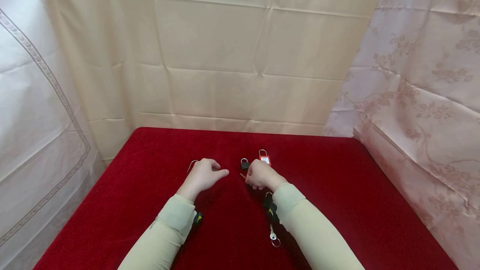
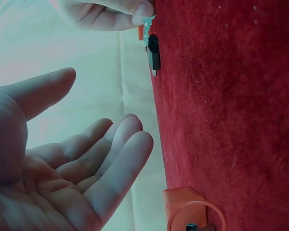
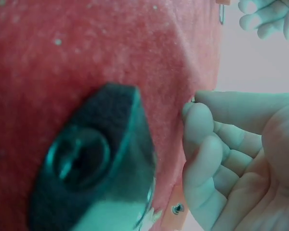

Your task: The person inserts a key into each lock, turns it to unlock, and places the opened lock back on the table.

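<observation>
i have the small key (image 2: 147, 32) pinched between the thumb and forefinger of my right hand (image 1: 262, 173), a little right of the centre of the head view and low in it; in the left wrist view it shows at the top, its notched blade sticking out past my fingers. the fingers of my left hand (image 1: 203, 174) are loose and spread, with nothing in them. beyond my right hand, upper right of it in the head view, lie a black padlock (image 1: 245, 164) and a red padlock (image 1: 264, 159) on the red-covered table (image 1: 228, 232).

i expect the key to feel very light and stiff, hard to damage, but thin and slick enough to twist in a loose pinch. its head seems to be hidden in my grip, and that is where i'd hold it: thumb flat on one face, forefinger on the other, blade left free. too near the notches, i'd lose leverage.
</observation>
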Demonstrator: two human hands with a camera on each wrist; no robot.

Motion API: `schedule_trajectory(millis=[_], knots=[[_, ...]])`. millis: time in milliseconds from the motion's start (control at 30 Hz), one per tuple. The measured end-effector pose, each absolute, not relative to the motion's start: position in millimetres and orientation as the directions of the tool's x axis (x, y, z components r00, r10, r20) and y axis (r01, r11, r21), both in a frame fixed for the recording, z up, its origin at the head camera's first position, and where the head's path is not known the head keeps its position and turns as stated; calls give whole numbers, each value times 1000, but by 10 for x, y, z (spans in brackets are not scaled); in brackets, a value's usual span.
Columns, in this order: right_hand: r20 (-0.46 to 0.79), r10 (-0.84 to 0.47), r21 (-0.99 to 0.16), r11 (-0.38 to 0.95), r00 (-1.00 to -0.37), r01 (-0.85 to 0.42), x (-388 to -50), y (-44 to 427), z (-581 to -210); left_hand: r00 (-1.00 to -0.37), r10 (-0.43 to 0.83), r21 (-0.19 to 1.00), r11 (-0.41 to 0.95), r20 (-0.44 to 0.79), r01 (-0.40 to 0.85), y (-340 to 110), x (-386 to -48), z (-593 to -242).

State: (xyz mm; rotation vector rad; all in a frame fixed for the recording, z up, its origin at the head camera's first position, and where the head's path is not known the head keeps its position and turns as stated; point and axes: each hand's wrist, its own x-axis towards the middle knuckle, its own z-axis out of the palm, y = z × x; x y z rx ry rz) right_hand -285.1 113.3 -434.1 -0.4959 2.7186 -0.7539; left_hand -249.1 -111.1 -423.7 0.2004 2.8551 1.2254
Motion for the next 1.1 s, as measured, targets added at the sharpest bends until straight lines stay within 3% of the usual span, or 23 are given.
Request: schedule_trajectory(millis=[800, 1100], knots=[[24, -246, -828, 539, -969, -157, -2624, 1519, -4094, -984, 139, 786, 593, 113, 174, -1098, -2325, -3925], [148, -215, -872, 433, -965, -230, -2494, 1691, -3983, -976, 146, 798, 563, 159, 215, -1075, -2221, -3760]])
